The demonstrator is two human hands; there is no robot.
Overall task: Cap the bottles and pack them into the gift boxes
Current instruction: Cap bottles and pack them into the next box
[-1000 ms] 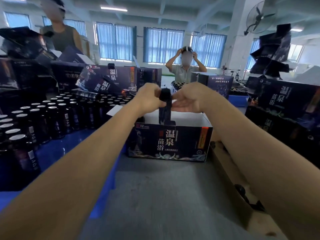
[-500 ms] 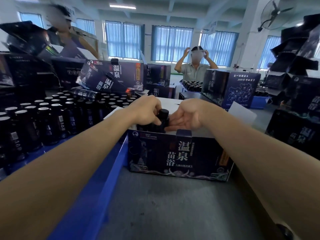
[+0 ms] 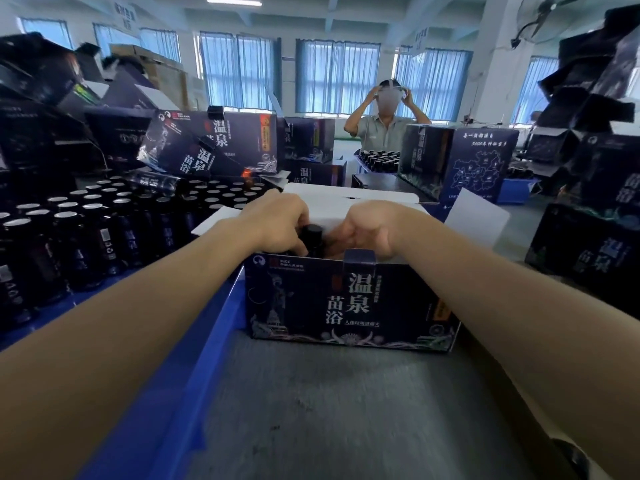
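Note:
An open dark blue gift box (image 3: 349,303) with white flaps stands on the grey table in front of me. A dark bottle with a black cap (image 3: 312,233) sits low inside it, only its top showing above the front wall. My left hand (image 3: 277,221) curls round the bottle's neck from the left. My right hand (image 3: 372,230) reaches into the box just right of the bottle, fingers curled toward it; whether they touch it is hidden. Many uncapped dark bottles (image 3: 86,230) with silver foil tops stand in rows on the left.
A blue crate edge (image 3: 194,358) runs along the left of the grey table (image 3: 346,410). More gift boxes (image 3: 214,143) are piled behind the bottles and stacked at the right (image 3: 588,237). A person (image 3: 386,119) stands at the far side with both hands raised.
Both hands have lowered the capped bottle from above the box down into it. The view has moved closer to the box.

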